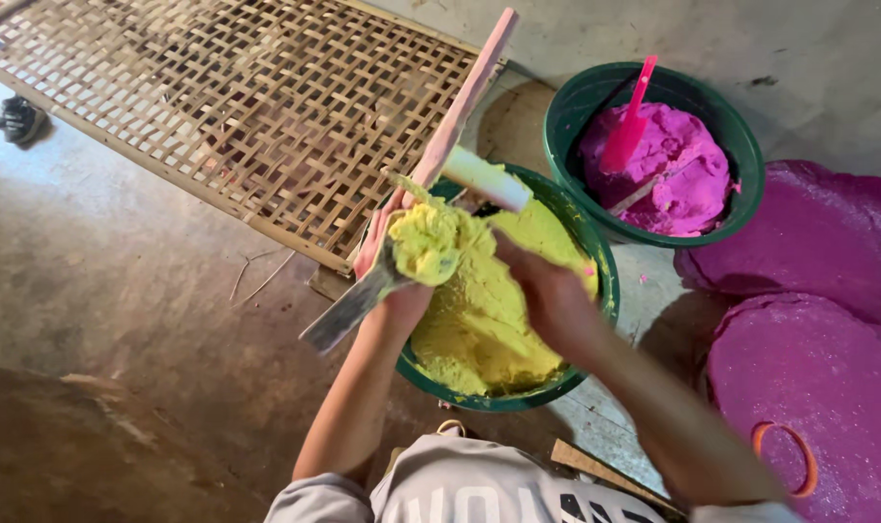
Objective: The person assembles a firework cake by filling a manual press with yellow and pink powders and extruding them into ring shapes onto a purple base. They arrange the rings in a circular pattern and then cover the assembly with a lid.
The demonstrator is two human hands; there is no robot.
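Observation:
My left hand (387, 257) grips a flat metal scraper (348, 310) loaded with a lump of yellow dough (429, 242), held over the left rim of a green basin (605, 281) full of yellow dough (484, 324). My right hand (547, 291) is closed around a white stick (487, 178) that rests against the lump from above. Both hands are smeared with the yellow dough.
A second green basin (571, 121) at the back right holds pink dough with a pink spatula (629, 121) stuck in it. Round pink sheets (813, 232) lie at the right, one with an orange ring (789, 455). A woven bamboo mat (237, 107) and a pink slat (464, 97) lie behind.

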